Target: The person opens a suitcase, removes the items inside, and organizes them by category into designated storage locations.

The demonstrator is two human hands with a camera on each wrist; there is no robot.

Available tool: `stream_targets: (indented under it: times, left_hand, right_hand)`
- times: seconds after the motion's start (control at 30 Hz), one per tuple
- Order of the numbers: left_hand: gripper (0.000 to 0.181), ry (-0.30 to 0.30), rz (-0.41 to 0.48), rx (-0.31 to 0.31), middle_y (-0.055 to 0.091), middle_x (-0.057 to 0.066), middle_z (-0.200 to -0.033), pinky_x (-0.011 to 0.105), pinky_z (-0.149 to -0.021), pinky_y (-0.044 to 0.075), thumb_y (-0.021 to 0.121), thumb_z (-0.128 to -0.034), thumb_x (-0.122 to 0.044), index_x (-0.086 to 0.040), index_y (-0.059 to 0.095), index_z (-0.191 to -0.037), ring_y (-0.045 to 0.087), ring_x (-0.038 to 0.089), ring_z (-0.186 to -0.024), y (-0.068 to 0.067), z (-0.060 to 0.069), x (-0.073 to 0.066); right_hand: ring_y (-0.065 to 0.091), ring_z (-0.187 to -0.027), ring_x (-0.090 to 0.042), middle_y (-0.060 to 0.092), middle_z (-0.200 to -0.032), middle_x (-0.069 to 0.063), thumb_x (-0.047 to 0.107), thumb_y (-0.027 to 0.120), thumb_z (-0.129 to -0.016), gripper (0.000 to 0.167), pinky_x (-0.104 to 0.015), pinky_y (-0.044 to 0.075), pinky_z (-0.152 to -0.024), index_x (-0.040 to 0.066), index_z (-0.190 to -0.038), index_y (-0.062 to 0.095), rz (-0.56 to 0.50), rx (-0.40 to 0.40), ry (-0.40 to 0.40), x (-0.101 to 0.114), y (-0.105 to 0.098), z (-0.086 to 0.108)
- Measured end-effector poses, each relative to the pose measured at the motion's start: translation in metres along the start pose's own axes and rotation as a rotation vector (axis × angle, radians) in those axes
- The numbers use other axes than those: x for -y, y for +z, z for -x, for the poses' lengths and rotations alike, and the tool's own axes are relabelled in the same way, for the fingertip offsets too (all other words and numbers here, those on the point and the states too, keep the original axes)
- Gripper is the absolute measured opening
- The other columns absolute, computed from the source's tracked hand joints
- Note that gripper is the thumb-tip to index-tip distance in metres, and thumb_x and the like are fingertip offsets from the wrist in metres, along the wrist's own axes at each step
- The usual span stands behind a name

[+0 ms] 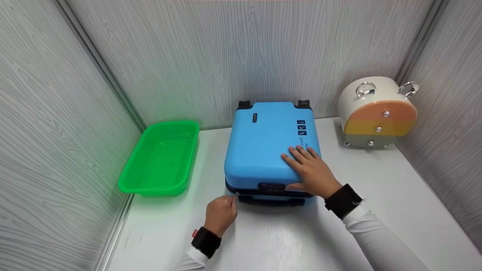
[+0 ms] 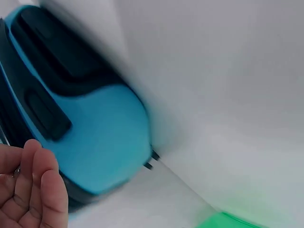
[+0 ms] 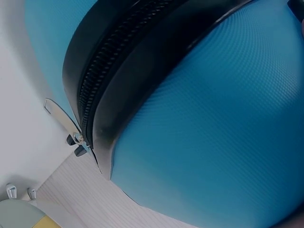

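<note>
Pale wood-grain panels [image 1: 241, 49] walled in a white tabletop [image 1: 271, 244], and a blue suitcase [image 1: 263, 150] lay flat at the middle of the frame, its wheels toward the back panel. At the left of the frame stood a green basket [image 1: 160, 162]; at the upper right, a striped drawer box [image 1: 365, 122].

Left hand [image 1: 221, 213] was at the suitcase's lower left corner, its fingers curled in and pinching what looked like a small metal zip pull [image 1: 237, 194]. Right hand [image 1: 314, 175] rested on the lid's lower right corner with fingers spread and straight, gripping nothing, the thumb over the front edge beside the lock [image 1: 272, 187].

As far as the pictures showed, the lid was down and the zip work seemed under way, not finished. A second pull [image 3: 61, 118], toward the lower left of the right wrist view, hung free of any hand at one end of a visible run of zip teeth [image 3: 97, 71]. Whether those teeth were meshed, and which way the held pull was being drawn, could not be told, so how much of the seam was left remained uncertain.
</note>
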State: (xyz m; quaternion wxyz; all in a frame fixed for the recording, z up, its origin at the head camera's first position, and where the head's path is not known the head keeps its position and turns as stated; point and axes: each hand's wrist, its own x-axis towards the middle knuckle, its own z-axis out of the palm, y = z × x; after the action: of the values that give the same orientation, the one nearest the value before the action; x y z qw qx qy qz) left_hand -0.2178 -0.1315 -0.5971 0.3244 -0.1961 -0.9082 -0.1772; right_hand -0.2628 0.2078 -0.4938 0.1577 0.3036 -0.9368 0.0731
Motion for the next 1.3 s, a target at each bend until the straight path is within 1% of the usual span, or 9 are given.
stream_targets:
  times: [0.17, 0.3, 0.43, 0.53, 0.7, 0.8, 0.97, 1.17, 1.3]
  left_hand:
    - [0.051, -0.120, 0.021, 0.058, 0.042, -0.002, -0.052, 0.028, -0.047, 0.031, 0.074, -0.0953, -0.006, -0.013, 0.047, -0.054, 0.036, 0.009, -0.050, -0.010, -0.009, 0.017]
    - [0.046, -0.176, 0.013, 0.114, 0.052, 0.004, -0.053, 0.033, -0.046, 0.039, 0.073, -0.0979, -0.008, -0.009, 0.055, -0.056, 0.048, 0.015, -0.049, -0.015, -0.021, 0.026]
    - [0.036, -0.220, -0.003, 0.128, 0.064, 0.011, -0.059, 0.043, -0.049, 0.049, 0.074, -0.0989, -0.008, -0.003, 0.067, -0.064, 0.065, 0.027, -0.053, -0.012, -0.032, 0.036]
    - [0.040, -0.261, 0.029, 0.159, 0.064, 0.011, -0.059, 0.041, -0.049, 0.047, 0.071, -0.1015, -0.009, -0.004, 0.065, -0.062, 0.063, 0.026, -0.053, -0.005, -0.040, 0.043]
    - [0.052, -0.320, 0.130, 0.197, 0.053, 0.004, -0.054, 0.030, -0.051, 0.032, 0.068, -0.1051, -0.009, -0.012, 0.051, -0.056, 0.044, 0.015, -0.050, 0.010, -0.055, 0.055]
    - [0.052, -0.350, 0.182, 0.194, 0.052, 0.002, -0.054, 0.029, -0.052, 0.031, 0.067, -0.1059, -0.010, -0.012, 0.052, -0.056, 0.040, 0.013, -0.050, 0.017, -0.064, 0.060]
    - [0.047, -0.432, 0.290, 0.203, 0.060, 0.004, -0.060, 0.029, -0.055, 0.037, 0.064, -0.1088, -0.012, -0.008, 0.064, -0.062, 0.047, 0.013, -0.054, 0.029, -0.068, 0.066]
    - [0.033, -0.545, 0.626, 0.164, 0.075, 0.011, -0.081, 0.035, -0.067, 0.054, 0.057, -0.1130, -0.017, 0.001, 0.080, -0.099, 0.067, 0.020, -0.070, 0.053, -0.055, 0.083]
    - [0.032, -0.607, 0.666, 0.143, 0.076, 0.012, -0.082, 0.031, -0.065, 0.055, 0.058, -0.1126, -0.018, 0.002, 0.080, -0.102, 0.069, 0.018, -0.070, 0.055, -0.053, 0.080]
  right_hand:
    - [0.042, -0.158, -0.045, 0.045, -0.170, -0.020, 0.062, 0.092, -0.079, 0.108, -0.068, 0.032, -0.128, 0.016, -0.166, 0.047, 0.006, -0.002, 0.001, -0.001, 0.000, 0.000]
    - [0.044, -0.157, -0.046, 0.046, -0.169, -0.021, 0.061, 0.093, -0.078, 0.107, -0.068, 0.033, -0.126, 0.015, -0.165, 0.049, 0.010, -0.022, -0.013, 0.000, 0.000, 0.000]
    - [0.043, -0.157, -0.045, 0.046, -0.169, -0.021, 0.061, 0.093, -0.078, 0.108, -0.068, 0.033, -0.126, 0.015, -0.165, 0.049, 0.008, -0.026, -0.019, 0.000, 0.000, 0.001]
    - [0.042, -0.158, -0.045, 0.045, -0.170, -0.021, 0.062, 0.092, -0.078, 0.108, -0.068, 0.033, -0.127, 0.015, -0.165, 0.048, 0.005, -0.021, -0.021, 0.000, 0.000, 0.001]
    - [0.041, -0.159, -0.045, 0.045, -0.170, -0.021, 0.063, 0.091, -0.079, 0.109, -0.067, 0.032, -0.128, 0.015, -0.166, 0.047, 0.007, -0.012, -0.017, 0.000, 0.000, 0.001]
    - [0.041, -0.159, -0.044, 0.044, -0.170, -0.021, 0.063, 0.091, -0.080, 0.108, -0.068, 0.031, -0.128, 0.015, -0.166, 0.046, 0.011, -0.007, -0.014, 0.000, 0.000, 0.001]
    - [0.041, -0.159, -0.045, 0.044, -0.170, -0.021, 0.062, 0.091, -0.080, 0.108, -0.068, 0.031, -0.128, 0.015, -0.166, 0.047, 0.005, -0.008, -0.011, 0.001, 0.001, 0.001]
    - [0.042, -0.158, -0.045, 0.045, -0.170, -0.021, 0.062, 0.092, -0.078, 0.108, -0.068, 0.032, -0.127, 0.015, -0.166, 0.048, -0.002, -0.016, -0.013, 0.000, 0.001, 0.002]
    - [0.042, -0.158, -0.046, 0.046, -0.169, -0.021, 0.060, 0.094, -0.077, 0.108, -0.069, 0.033, -0.126, 0.015, -0.165, 0.049, -0.007, -0.030, -0.021, -0.001, 0.001, 0.002]
